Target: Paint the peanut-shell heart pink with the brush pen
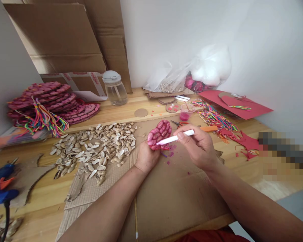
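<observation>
Near the middle of the view, a pink piece covered with peanut shells (161, 131) is held up by my left hand (146, 156), whose fingers are mostly hidden behind it. My right hand (198, 146) grips a white brush pen (178, 137) between thumb and fingers. The pen's pink tip touches or nearly touches the lower left shells of the piece. Beneath both hands lies a cardboard sheet (176, 195) with small pink stains. A small cup of pink liquid (184, 116) stands beyond my right hand.
Loose peanut shells (98, 144) are heaped on the left, beside a blue glue gun (3, 185). Stacked pink shell-covered discs (45, 97) with colored cords stand behind them. A lidded bottle (115, 89) is at the back. Pliers (178, 124), colored cords (214, 114) and red sheets (255, 106) lie on the right.
</observation>
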`<state>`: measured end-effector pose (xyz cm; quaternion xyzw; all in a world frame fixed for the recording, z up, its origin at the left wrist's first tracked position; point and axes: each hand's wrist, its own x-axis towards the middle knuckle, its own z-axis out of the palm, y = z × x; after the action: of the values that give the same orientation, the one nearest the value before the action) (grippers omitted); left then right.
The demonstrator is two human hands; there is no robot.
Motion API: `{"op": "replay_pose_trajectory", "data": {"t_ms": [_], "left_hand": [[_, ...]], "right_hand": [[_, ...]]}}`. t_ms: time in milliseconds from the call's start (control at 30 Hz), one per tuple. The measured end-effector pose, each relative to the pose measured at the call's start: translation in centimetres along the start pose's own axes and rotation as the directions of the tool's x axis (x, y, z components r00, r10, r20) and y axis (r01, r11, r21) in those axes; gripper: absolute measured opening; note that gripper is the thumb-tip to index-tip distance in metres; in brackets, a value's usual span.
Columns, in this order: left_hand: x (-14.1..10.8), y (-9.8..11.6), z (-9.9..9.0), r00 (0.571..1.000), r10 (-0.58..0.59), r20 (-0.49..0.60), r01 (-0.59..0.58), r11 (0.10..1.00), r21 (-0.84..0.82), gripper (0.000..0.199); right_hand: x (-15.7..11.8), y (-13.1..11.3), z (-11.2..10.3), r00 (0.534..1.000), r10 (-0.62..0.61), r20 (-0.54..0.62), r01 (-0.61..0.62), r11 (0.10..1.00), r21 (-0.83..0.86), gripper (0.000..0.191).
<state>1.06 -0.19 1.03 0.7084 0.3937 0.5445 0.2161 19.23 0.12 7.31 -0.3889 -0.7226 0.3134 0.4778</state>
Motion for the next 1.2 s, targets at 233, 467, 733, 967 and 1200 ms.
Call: {"op": "replay_pose_trajectory", "data": {"t_ms": [233,467,733,967,1200], "left_hand": [[0.08,0.2,0.02,1.0,-0.016,0.02,0.016,1.0,0.013,0.049],[-0.13,-0.06,0.08,1.0,-0.027,-0.014,0.027,1.0,-0.009,0.05],[0.26,0.37,-0.09,1.0,0.003,-0.023,-0.003,1.0,0.027,0.046],[0.3,0.2,-0.16,0.998,0.004,-0.068,-0.001,0.999,0.045,0.041],[0.02,-0.3,-0.1,0.997,-0.031,-0.069,0.037,0.996,0.082,0.04]], "right_hand": [[0.18,0.16,0.1,1.0,-0.001,-0.007,0.001,1.0,0.02,0.027],[0.21,0.37,-0.05,1.0,-0.014,-0.011,0.014,1.0,0.013,0.025],[0.27,0.56,0.02,1.0,-0.002,0.005,0.002,1.0,0.024,0.024],[0.28,0.67,-0.11,0.999,-0.024,-0.037,0.024,1.0,0.001,0.024],[0.19,0.83,-0.16,0.999,-0.033,-0.007,0.033,0.999,-0.025,0.021]]}}
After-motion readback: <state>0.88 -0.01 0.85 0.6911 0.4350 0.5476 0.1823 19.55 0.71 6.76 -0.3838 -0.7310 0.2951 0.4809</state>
